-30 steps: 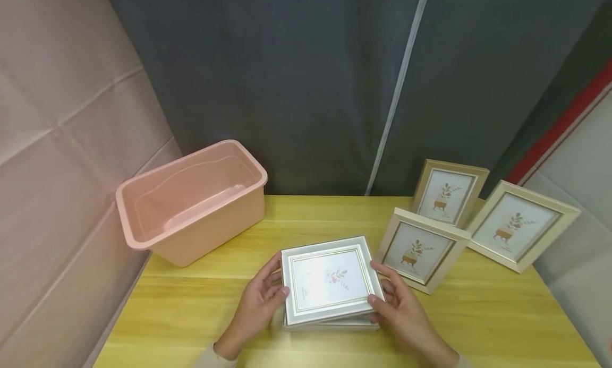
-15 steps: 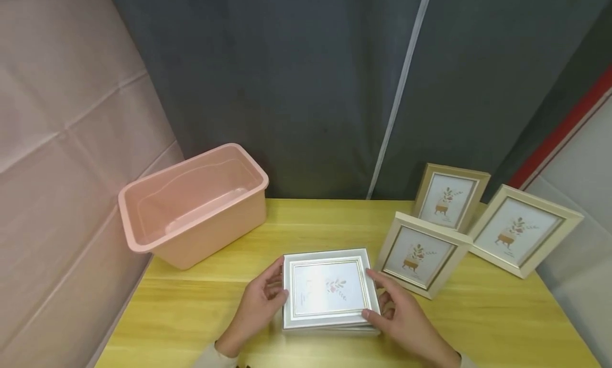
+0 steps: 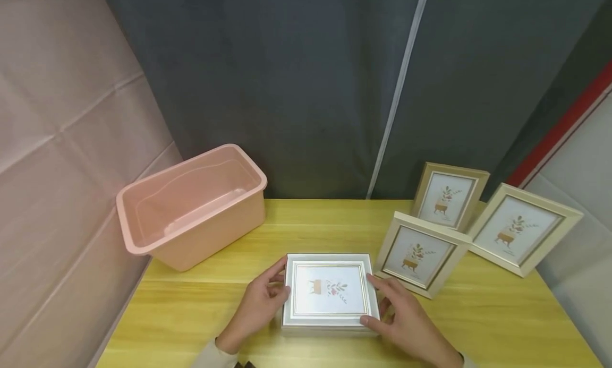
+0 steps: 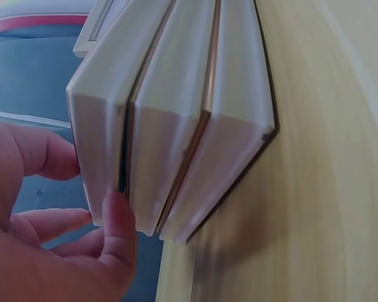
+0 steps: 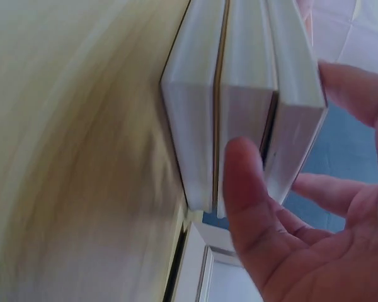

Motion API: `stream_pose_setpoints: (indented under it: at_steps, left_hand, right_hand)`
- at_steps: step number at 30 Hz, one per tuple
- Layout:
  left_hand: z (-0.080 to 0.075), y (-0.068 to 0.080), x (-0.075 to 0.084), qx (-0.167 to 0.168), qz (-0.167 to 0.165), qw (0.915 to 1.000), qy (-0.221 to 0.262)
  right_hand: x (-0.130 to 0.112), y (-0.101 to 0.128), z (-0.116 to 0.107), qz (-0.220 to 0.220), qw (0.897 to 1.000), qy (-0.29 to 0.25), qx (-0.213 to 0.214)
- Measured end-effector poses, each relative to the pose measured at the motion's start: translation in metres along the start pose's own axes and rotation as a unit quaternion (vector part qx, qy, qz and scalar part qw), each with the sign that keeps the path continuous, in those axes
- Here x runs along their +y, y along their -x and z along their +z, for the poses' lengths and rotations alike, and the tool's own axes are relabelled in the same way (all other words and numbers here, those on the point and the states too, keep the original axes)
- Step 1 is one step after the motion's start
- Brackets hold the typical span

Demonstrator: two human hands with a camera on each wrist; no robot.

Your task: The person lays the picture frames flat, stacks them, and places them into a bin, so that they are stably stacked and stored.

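A stack of three white picture frames (image 3: pixel 330 291) lies flat on the yellow wooden table (image 3: pixel 201 315), close to the front edge. My left hand (image 3: pixel 277 283) holds the top frame at its left side, thumb on the near part of the edge and fingers at the far corner. My right hand (image 3: pixel 380 300) holds its right side the same way. In the left wrist view, the thumb of my left hand (image 4: pixel 88 189) sits on the seam under the top frame of the stack (image 4: pixel 176 126). The right wrist view shows my right hand (image 5: pixel 283 110) around the stack's (image 5: pixel 239 82) edge.
An empty pink plastic bin (image 3: pixel 191 240) stands at the back left of the table. Three beige frames stand upright at the right: one at the back (image 3: pixel 449 195), one nearer (image 3: pixel 418 254), one far right (image 3: pixel 523 227). Dark curtains hang behind.
The top white frame, tilted and raised a second ago, has come down flat onto the stack and lines up with it. Both hands stayed at its sides.
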State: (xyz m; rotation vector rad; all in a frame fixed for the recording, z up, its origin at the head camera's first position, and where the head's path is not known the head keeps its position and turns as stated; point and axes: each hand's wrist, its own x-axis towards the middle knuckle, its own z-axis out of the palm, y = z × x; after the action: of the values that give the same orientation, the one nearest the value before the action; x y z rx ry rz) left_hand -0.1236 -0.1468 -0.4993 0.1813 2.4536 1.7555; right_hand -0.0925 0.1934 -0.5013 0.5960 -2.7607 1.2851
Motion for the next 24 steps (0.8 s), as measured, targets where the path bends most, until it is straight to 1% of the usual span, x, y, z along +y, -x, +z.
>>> stream_pose_setpoints:
  at_steps: [4, 7, 9, 13, 16, 21, 24]
  left_hand:
    - [0.002, 0.0, -0.001, 0.005, -0.011, 0.9993, -0.036]
    - [0.003, 0.0, -0.002, 0.004, -0.017, 0.9988, -0.047]
    - [0.004, 0.0, -0.003, 0.005, -0.015, 0.9988, -0.047]
    - [0.006, 0.001, -0.003, 0.004, 0.0, 0.9991, -0.041]
    - [0.006, 0.0, -0.001, 0.002, 0.008, 0.9991, -0.042]
    - [0.007, 0.0, 0.0, 0.004, 0.008, 0.999, -0.044]
    - [0.007, 0.0, 0.0, 0.004, 0.008, 0.9993, -0.037]
  right_hand:
    - [0.002, -0.001, -0.005, -0.003, 0.999, 0.033, 0.002]
    - [0.001, -0.005, -0.015, -0.001, 0.999, 0.033, 0.013]
    - [-0.001, -0.009, -0.024, -0.008, 0.999, 0.034, 0.025]
    - [-0.005, -0.017, -0.043, -0.042, 0.996, 0.046, 0.061]
    - [-0.009, -0.02, -0.057, -0.077, 0.991, 0.058, 0.09]
    - [-0.019, -0.026, -0.081, -0.151, 0.977, 0.084, 0.127]
    - [-0.025, -0.029, -0.097, -0.176, 0.969, 0.1, 0.144]
